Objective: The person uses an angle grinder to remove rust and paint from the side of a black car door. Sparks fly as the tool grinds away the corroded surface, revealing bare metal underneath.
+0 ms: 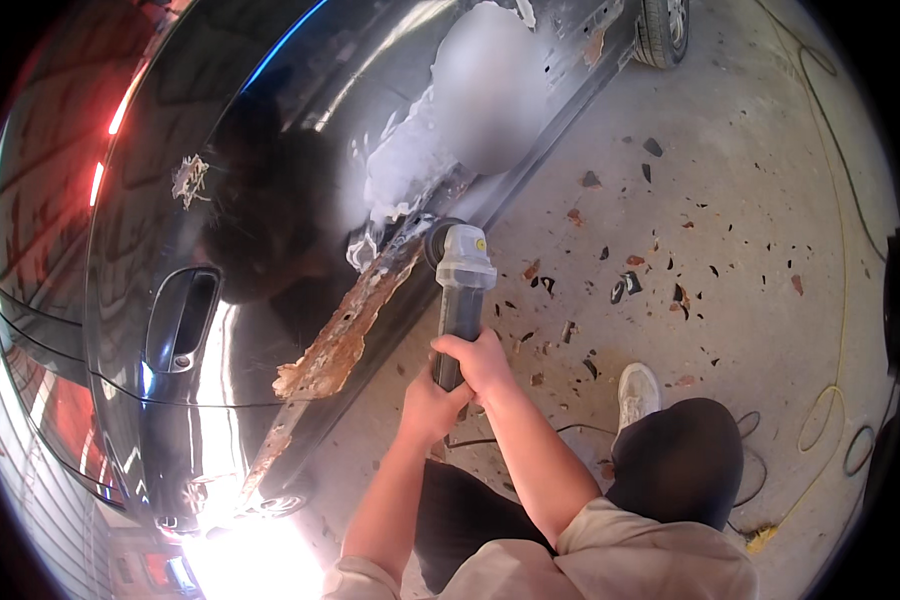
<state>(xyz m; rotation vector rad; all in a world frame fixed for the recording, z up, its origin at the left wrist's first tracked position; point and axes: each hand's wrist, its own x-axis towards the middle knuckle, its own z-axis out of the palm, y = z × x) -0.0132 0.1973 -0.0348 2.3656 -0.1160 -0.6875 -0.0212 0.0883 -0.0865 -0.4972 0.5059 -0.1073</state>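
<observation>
Both my hands are wrapped round the dark body of an angle grinder (462,305). My left hand (434,404) grips it lower down, and my right hand (480,362) holds it just above. The grinder's pale grey head points away from me. Its disc (436,243) is at the upper end of a rusty, ragged strip of metal (340,345) along the lower side of a black car (255,225). Whether the disc touches the metal or spins, I cannot tell. Beyond it, the car side has a whitish, scraped patch (400,165).
Dark and rust-coloured flakes (634,282) litter the concrete floor (760,180) to the right. A cord (580,428) runs near my legs; a yellowish hose (842,330) and more cables lie at the far right. A door handle (183,318) is on the left. Bright light glares at lower left.
</observation>
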